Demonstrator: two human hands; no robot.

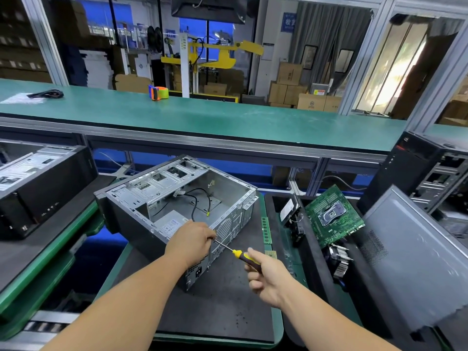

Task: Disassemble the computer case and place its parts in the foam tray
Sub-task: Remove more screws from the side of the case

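An open grey computer case (162, 198) lies on its side on a dark mat, with a power supply (170, 224) and black cables inside. My right hand (266, 274) grips the yellow-and-black handle of a screwdriver (239, 255). Its shaft points at the case's rear panel. My left hand (193, 240) rests on the rear edge of the case, fingers curled around the screwdriver's tip. The black foam tray (314, 249) to the right holds a green motherboard (334, 216), a drive (287, 211) and a heatsink (340, 262).
A grey side panel (410, 254) leans at the right. Other computer cases stand at the left (38, 183) and far right (430, 173). A memory stick (265, 229) lies on the mat beside the case. A tape dispenser (159, 92) sits on the green upper shelf.
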